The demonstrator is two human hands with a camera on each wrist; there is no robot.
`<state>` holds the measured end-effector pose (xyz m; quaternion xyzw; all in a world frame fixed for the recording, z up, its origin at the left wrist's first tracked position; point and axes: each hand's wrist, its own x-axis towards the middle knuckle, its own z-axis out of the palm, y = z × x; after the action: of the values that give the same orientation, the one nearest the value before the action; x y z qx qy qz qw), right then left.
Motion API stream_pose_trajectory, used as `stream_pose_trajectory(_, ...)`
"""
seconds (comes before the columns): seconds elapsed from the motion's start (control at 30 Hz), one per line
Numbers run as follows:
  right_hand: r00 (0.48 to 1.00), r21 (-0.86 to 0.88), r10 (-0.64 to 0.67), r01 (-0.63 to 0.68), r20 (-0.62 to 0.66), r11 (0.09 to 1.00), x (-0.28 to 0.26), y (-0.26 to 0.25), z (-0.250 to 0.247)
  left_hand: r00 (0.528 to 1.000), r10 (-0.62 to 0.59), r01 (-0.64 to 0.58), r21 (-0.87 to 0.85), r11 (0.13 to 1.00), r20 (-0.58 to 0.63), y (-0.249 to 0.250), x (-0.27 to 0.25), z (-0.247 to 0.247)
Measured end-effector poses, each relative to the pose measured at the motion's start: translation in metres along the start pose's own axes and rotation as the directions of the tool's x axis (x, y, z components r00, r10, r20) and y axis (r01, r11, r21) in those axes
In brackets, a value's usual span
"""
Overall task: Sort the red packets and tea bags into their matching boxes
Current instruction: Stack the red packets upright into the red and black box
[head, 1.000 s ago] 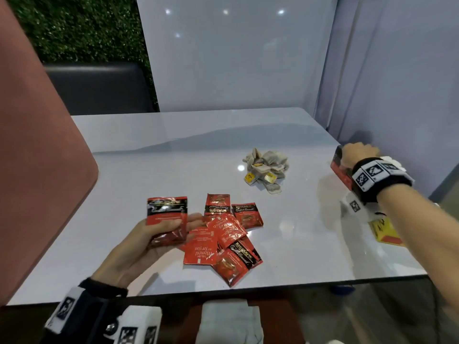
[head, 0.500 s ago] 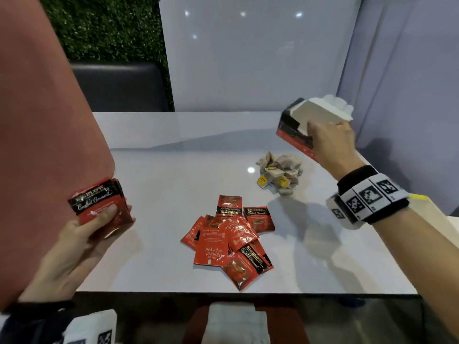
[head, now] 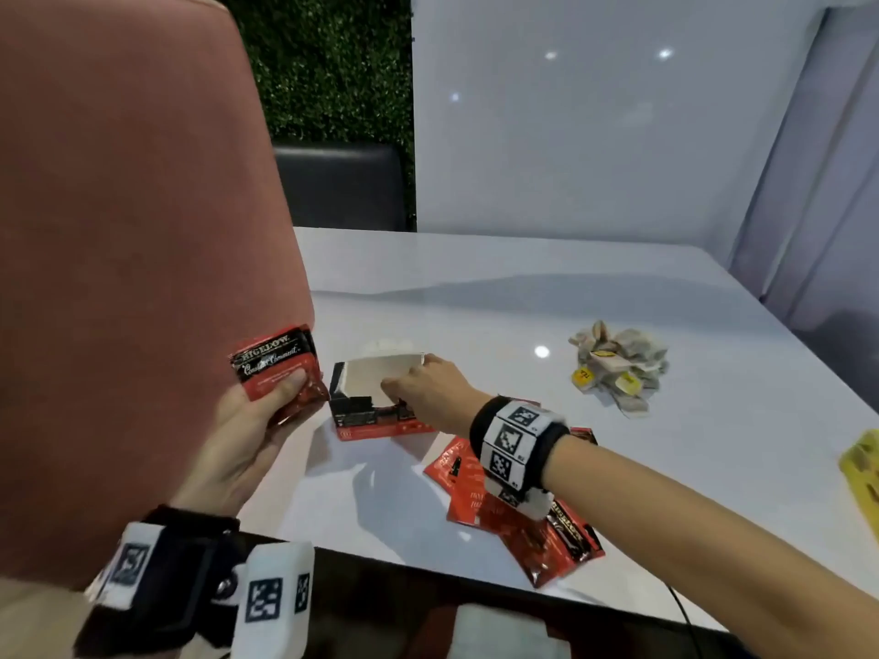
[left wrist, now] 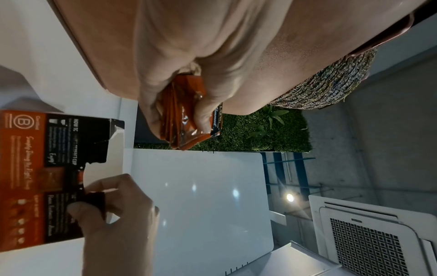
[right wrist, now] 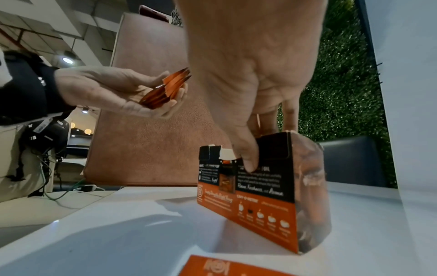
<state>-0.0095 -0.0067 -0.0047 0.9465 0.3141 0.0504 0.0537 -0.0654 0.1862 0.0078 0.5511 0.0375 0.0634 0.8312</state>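
Note:
An open red and black box [head: 376, 411] [left wrist: 47, 177] [right wrist: 260, 188] stands on the white table [head: 523, 302], left of centre. My right hand [head: 423, 392] [right wrist: 250, 104] grips its top edge, thumb on the near face. Just left of the box, raised off the table, my left hand [head: 266, 411] [left wrist: 179, 104] [right wrist: 123, 93] holds a small stack of red packets [head: 278, 373] [left wrist: 187, 119] [right wrist: 165, 89]. More red packets [head: 537, 525] lie loose near the front edge, partly under my right forearm. A heap of tea bags [head: 618, 363] lies at the right.
A pink chair back [head: 133, 230] rises close on the left, right behind my left hand. A yellow box [head: 863, 463] shows at the right edge of the table. A white panel [head: 594, 111] stands behind the table, a dark chair [head: 342, 187] at its far side.
My right hand has carried the red box from high at the right down onto the table beside my left hand. My left hand still holds the packets, now close to the box.

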Motion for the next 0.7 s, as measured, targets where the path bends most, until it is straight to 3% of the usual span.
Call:
stream_pose_trajectory(0.13,1.0,0.076,-0.012,0.013,-0.01,0.997,0.0,0.01,-0.007,1.0,-0.017,0.016,0.061,0.998,0.02,-0.008,0.013,0.011)
stream_pose_trajectory(0.2,0.993,0.246,0.046,-0.018,-0.11,0.969,-0.003,0.015,-0.026,0.995,0.011,-0.025,0.151,0.988,0.095,-0.009,0.016,0.023)
stream_pose_trajectory(0.27,0.964,0.571,0.193,-0.056,-0.183,0.819,-0.001,0.021,-0.052,0.982,0.091,-0.144,0.342,0.929,0.166,-0.011,0.025,0.036)
stream_pose_trajectory(0.33,0.963,0.834,0.264,-0.103,-0.053,0.542,0.004,0.028,-0.074,0.956,0.182,-0.284,0.568,0.772,0.23,-0.014,0.04,0.048)
stream_pose_trajectory(0.37,0.972,0.892,0.233,-0.135,0.034,0.431,0.007,0.031,-0.081,0.937,0.224,-0.348,0.656,0.67,0.269,-0.015,0.048,0.052)
stream_pose_trajectory(0.4,0.979,0.909,0.184,-0.152,0.085,0.387,0.009,0.035,-0.086,0.918,0.261,-0.397,0.711,0.58,0.3,-0.016,0.055,0.056)
stream_pose_trajectory(0.47,0.99,0.881,0.12,-0.12,0.073,0.457,0.014,0.041,-0.088,0.887,0.317,-0.456,0.747,0.483,0.337,-0.017,0.064,0.062)
stream_pose_trajectory(0.6,0.981,0.765,0.174,-0.049,-0.084,0.642,0.03,0.046,-0.078,0.857,0.325,-0.512,0.727,0.458,0.399,-0.023,0.065,0.068)
stream_pose_trajectory(0.7,0.972,0.676,0.193,-0.051,-0.136,0.735,0.038,0.043,-0.063,0.888,0.212,-0.459,0.788,0.411,0.407,-0.027,0.067,0.061)
